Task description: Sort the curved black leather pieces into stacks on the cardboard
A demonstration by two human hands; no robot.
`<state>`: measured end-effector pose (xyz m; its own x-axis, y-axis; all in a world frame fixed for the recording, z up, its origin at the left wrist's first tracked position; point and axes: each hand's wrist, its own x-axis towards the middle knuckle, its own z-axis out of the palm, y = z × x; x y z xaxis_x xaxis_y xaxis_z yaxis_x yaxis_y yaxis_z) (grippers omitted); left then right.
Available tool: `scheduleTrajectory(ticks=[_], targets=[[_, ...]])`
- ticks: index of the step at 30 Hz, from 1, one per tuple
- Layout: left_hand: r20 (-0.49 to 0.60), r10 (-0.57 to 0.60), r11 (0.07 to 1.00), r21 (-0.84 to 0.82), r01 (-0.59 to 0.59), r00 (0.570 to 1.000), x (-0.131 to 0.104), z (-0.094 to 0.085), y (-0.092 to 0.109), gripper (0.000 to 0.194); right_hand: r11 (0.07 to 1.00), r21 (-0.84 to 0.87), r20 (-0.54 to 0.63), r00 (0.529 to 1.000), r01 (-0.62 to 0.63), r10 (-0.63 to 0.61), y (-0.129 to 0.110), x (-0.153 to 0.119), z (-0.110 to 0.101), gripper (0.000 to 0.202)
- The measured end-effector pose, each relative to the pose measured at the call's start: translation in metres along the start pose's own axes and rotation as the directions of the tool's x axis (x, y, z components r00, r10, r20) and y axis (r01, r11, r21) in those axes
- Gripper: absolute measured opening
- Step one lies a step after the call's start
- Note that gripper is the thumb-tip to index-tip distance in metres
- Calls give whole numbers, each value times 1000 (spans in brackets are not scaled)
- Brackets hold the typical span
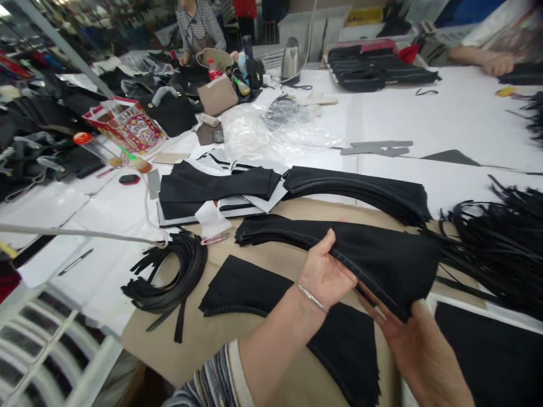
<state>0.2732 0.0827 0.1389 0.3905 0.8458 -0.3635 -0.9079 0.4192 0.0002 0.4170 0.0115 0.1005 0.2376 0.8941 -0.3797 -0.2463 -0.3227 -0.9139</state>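
fabric stack [369, 254] on brown board [271, 260] | strap bundle [169, 277] left | cord pile [500, 249] right | kettle [291, 59] behind

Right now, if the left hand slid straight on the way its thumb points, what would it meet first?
Probably more of the curved black fabric piece that the left hand already grips; beyond it lies a second curved black stack, though depth is unclear.
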Motion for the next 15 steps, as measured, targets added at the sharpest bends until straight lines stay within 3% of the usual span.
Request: scheduleTrajectory(ticks=[2, 6, 9, 12, 15], targets=[[-5, -21, 1000, -9, 21, 1000, -12, -4, -5, 34, 974, 159, -2, 987, -161, 164, 5, -11, 3, 52], [-9, 3, 1000, 2, -3, 1000, -27, -25, -7, 38, 976, 123, -137, 971, -179, 196, -4, -25, -1, 33], [-32, 55, 998, -5, -55, 998, -33, -35, -8, 39, 970, 83, -151, 959, -230, 240, -11, -32, -5, 45], [-25, 73, 997, -29, -73, 997, -38, -33, -14, 39, 946, 76, -111, 940, -316, 323, -3, -41, -9, 63], [-6, 59, 997, -53, -59, 998, -44, -24, -21, 39, 967, 88, -94, 964, -240, 248, 19, -48, -29, 62]])
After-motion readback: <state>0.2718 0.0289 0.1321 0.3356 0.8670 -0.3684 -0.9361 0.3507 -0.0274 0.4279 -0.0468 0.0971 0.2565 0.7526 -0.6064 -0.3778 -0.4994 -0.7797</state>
